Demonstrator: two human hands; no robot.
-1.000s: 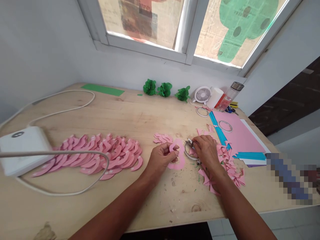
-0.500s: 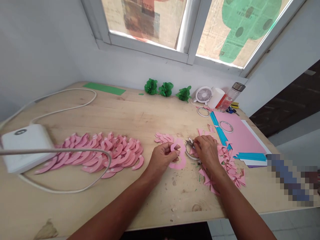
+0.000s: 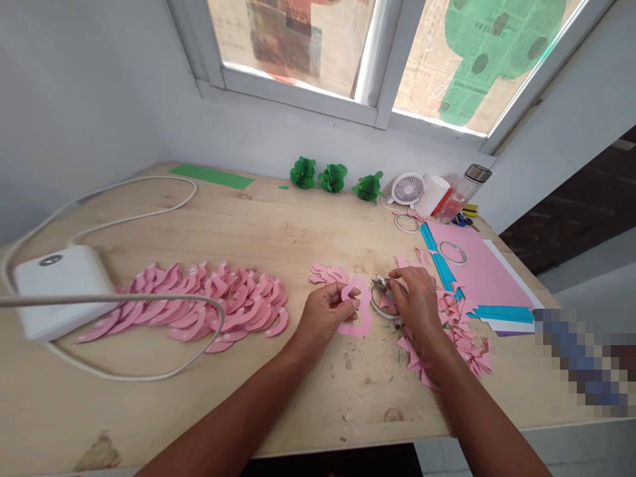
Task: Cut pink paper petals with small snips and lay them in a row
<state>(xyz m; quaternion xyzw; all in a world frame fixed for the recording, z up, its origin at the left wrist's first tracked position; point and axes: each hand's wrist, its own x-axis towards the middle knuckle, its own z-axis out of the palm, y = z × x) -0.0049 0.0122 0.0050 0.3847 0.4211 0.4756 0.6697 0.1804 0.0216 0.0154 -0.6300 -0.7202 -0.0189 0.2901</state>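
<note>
My left hand (image 3: 328, 310) pinches a thin pink paper cutout (image 3: 362, 324) with a wavy outline and an open middle, just above the table. To its right, my right hand (image 3: 416, 295) is closed, thumb and forefinger drawn together by a small metallic tool (image 3: 380, 283) whose kind I cannot make out. What lies between those fingers is too small to tell. Below them is a white tape roll (image 3: 376, 306), partly covered by the hand. Pink paper scraps (image 3: 460, 331) lie around and under my right wrist. A few small pink pieces (image 3: 328, 273) rest behind my left hand.
A large heap of curved pink paper pieces (image 3: 218, 301) lies left, beside a white power bank (image 3: 64, 291) with a looping cable (image 3: 149, 299). Green paper ornaments (image 3: 332, 177), a small fan (image 3: 408, 189) and a bottle (image 3: 464, 192) stand at the back. Pink sheets (image 3: 489, 271) lie right.
My right hand has lifted slightly, and its thumb and forefinger now show more plainly beside the metallic tool. My left hand keeps its hold on the pink cutout. The view has shifted a little.
</note>
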